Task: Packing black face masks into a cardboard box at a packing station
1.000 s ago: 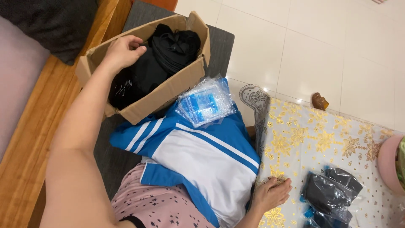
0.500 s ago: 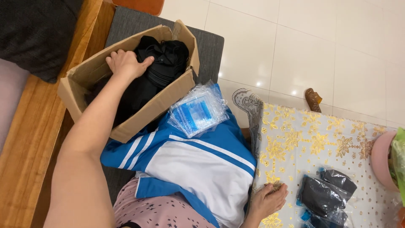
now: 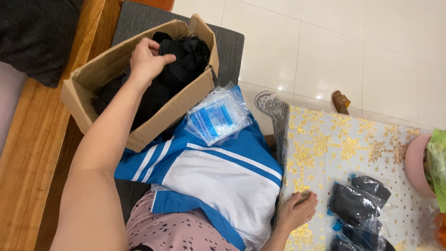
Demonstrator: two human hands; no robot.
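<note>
My left hand (image 3: 147, 59) reaches into an open cardboard box (image 3: 181, 100) and pinches the black fabric items (image 3: 183, 60) piled inside. My right hand (image 3: 297, 211) rests loosely curled on the edge of a table covered by a white cloth with gold flowers (image 3: 339, 139), holding nothing. A stack of clear plastic bags with blue print (image 3: 217, 116) lies on my lap, on a blue and white garment (image 3: 223, 181). Bagged black items (image 3: 357, 204) lie on the table just right of my right hand.
The box sits on a grey cushion (image 3: 230, 46) beside a wooden bench (image 3: 28, 153). A dark cushion (image 3: 37, 32) lies at the top left. A pink bowl (image 3: 416, 162) stands at the table's right edge. White floor tiles (image 3: 348, 42) lie beyond, with a small brown object (image 3: 340, 101).
My left hand has lifted slightly inside the box and closed its fingers on the black fabric. The view has shifted a little; my right hand stays on the table edge.
</note>
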